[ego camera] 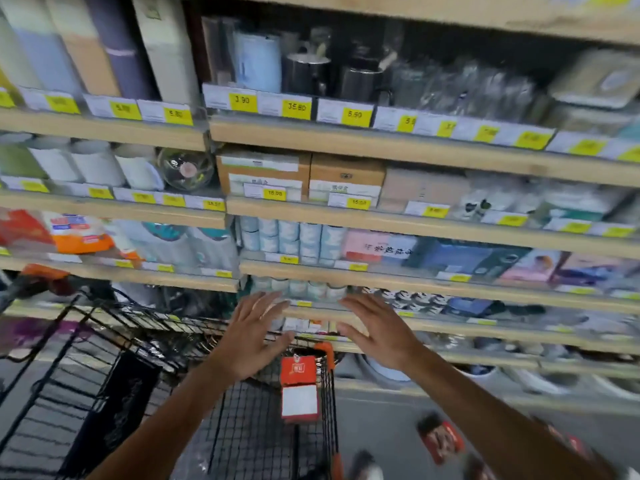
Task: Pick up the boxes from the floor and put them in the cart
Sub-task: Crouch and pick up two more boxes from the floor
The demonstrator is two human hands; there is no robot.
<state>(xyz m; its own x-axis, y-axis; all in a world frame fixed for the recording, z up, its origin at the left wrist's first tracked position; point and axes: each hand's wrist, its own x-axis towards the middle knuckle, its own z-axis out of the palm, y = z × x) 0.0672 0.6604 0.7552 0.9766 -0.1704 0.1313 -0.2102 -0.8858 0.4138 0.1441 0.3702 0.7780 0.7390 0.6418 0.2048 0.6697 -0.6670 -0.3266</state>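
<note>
Both hands are spread and hold nothing: the left hand (251,336) and the right hand (375,329) hover with straight fingers over the far right corner of the cart (145,327), palms turned toward each other. Just below and between them an orange-red box (300,389) with a white face is inside the cart, close to its right wall; it touches neither hand, and I cannot tell if it already rests on the cart bottom or is in the air. On the grey floor (381,420) to the right of the cart lies another red box (440,438), blurred, and more shapes near the bottom edge are too unclear to name. Behind everything stand the wooden shelves (415,143) with yellow price tags. I judge that one box is now delivered and the next step is to go down for the box on the floor. To do it well, the person should turn to the right, bend low, take the box on two opposite sides with a firm grip, and lift it over the cart's wire wall before letting go
</note>
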